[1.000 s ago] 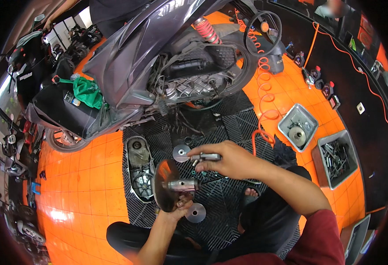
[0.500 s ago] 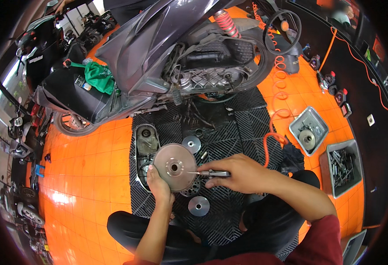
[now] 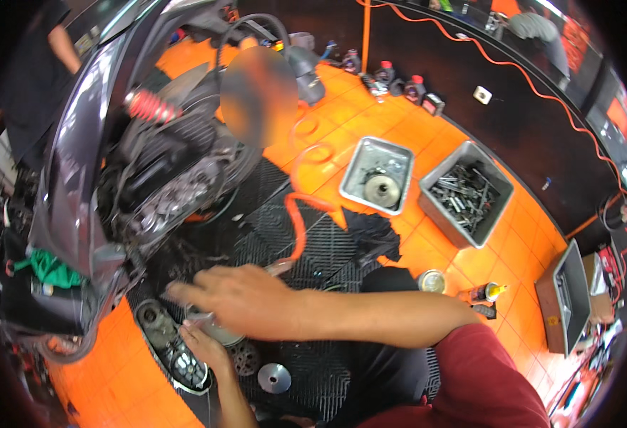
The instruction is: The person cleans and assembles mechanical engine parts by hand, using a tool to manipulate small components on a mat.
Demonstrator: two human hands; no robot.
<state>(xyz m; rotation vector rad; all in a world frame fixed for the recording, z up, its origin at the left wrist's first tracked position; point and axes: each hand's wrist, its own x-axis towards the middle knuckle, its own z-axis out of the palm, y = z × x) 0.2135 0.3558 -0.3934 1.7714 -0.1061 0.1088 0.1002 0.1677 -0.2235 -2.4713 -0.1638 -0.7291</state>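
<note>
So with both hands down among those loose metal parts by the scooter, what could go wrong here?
The round metal part under the left hand could slip and land on the engine cover beside it. The right hand reaches close to the scooter's exposed engine, so knuckles may scrape. The small disc lying loose on the black mat could get knelt on.

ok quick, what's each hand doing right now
left hand: grip closed on the round metal part.
right hand: open, fingers stretched over that part, holding nothing visible.
</note>
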